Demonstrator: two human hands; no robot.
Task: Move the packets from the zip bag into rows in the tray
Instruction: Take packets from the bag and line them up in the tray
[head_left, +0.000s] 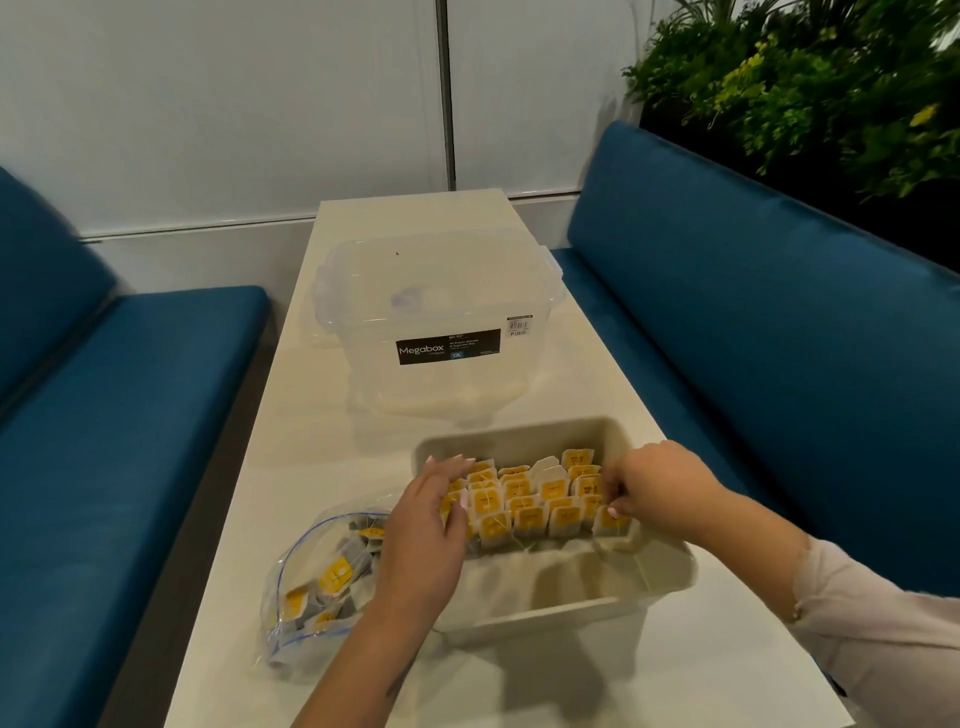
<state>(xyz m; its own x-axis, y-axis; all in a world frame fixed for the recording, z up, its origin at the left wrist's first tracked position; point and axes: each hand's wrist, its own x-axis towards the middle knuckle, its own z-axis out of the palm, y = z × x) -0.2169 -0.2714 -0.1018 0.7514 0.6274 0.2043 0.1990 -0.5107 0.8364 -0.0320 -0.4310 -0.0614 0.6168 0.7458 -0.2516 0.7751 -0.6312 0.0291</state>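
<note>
A beige tray (613, 605) stands on the white table near me. Its far half holds several rows of upright white packets (530, 501) with yellow labels; the near half is bare. My left hand (428, 525) lies over the tray's left wall, fingers straight, pressing against the left end of the rows. My right hand (649, 486) reaches in from the right with curled fingers and pinches a packet (613, 522) at the right end of the front row. A clear zip bag (317, 582) with a blue seal lies left of the tray, open, with several packets inside.
A clear lidded Megabox storage box (441, 332) stands farther back on the table (311, 447). Blue benches (753, 338) run along both sides. Green plants (810, 88) fill the upper right corner. A white wall closes the far end.
</note>
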